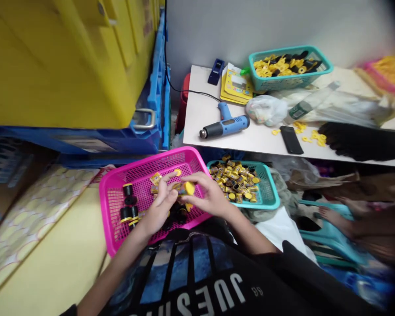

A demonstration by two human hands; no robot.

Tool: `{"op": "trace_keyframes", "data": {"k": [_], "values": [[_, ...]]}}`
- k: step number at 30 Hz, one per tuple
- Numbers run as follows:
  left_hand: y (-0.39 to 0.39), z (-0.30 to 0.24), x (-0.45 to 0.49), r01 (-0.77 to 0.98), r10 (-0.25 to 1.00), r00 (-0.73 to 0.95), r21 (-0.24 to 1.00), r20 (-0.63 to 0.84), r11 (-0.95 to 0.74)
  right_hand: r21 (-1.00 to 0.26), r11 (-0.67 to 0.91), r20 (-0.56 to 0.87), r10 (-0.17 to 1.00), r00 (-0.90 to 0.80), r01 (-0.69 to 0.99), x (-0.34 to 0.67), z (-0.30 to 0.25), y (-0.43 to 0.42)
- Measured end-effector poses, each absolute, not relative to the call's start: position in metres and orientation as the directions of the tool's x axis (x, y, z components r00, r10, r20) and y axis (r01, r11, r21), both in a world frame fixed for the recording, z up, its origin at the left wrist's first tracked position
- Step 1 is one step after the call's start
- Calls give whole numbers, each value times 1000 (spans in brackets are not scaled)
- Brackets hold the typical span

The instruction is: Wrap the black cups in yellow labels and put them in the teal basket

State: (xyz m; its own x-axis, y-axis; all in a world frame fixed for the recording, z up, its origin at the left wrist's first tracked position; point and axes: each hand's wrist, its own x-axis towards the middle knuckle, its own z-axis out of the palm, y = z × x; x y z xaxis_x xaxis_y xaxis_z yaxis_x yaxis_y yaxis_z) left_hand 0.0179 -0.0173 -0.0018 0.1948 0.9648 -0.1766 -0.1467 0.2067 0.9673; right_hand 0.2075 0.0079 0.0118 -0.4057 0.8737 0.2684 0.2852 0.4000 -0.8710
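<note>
Over a pink plastic basket, my left hand and my right hand meet. Between their fingertips is a small yellow-capped cylinder with a printed wrap; its left end is partly hidden by my fingers. Both hands are closed on it. Inside the basket, black cylinders with yellow ends lie to the left of my hands. Dark pieces and a few printed yellow pieces lie beneath and beside my fingers. Right of this basket, a teal basket holds many wrapped yellow cylinders.
On the white table lie a blue heat gun, a phone, a plastic bottle and a teal basket of yellow and black parts. Yellow and blue crates stand left. Another person's hand shows at right.
</note>
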Motion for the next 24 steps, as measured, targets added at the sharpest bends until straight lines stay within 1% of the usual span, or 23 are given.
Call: {"op": "trace_keyframes", "data": {"k": [1,2,3,4,5,6,7,8,9,11,12,13,15,17,21,24], "values": [[-16,-2,18,-138,961,223,970,-165,198,-835,381,245,903,-352,396,225,16,5],[-14,-3,17,-137,956,244,970,-163,201,-781,329,201,937,-285,531,245,19,3],[-12,-4,15,-127,953,249,970,-171,207,-695,246,121,966,-228,676,266,21,0],[-10,-5,12,-101,954,235,972,-184,212,-568,141,3,986,-168,811,286,22,-2],[-8,-6,8,-74,956,213,972,-201,221,-408,26,-105,992,-75,913,302,22,-4],[-7,-7,4,-53,957,192,971,-219,233,-271,-77,-176,984,29,959,314,21,-5],[-5,-7,0,-37,958,172,970,-231,241,-191,-106,-216,974,64,976,320,19,-5],[-4,-8,-3,-26,960,150,969,-238,244,-176,-87,-230,972,45,980,319,16,-4],[-3,-8,-5,-17,963,128,970,-238,242,-227,-26,-228,973,-27,974,312,13,-3],[-2,-7,-9,-6,970,84,974,-227,228,-410,154,-189,950,-249,899,283,6,3],[-1,-7,-10,-3,974,64,976,-218,219,-481,208,-189,924,-333,851,264,2,6],[0,-6,-11,-1,976,46,977,-212,212,-509,248,-219,889,-402,825,245,-3,11],[0,-6,-15,3,978,17,978,-207,207,-474,331,-338,787,-516,816,211,-14,19],[-1,-7,-19,12,976,8,976,-216,216,-438,397,-411,709,-573,806,188,-25,26],[-2,-13,-26,32,968,-7,967,-251,252,-443,504,-440,598,-670,741,168,-39,30],[-2,-17,-29,34,965,-8,964,-262,262,-491,522,-461,524,-716,697,167,-45,31]]}}
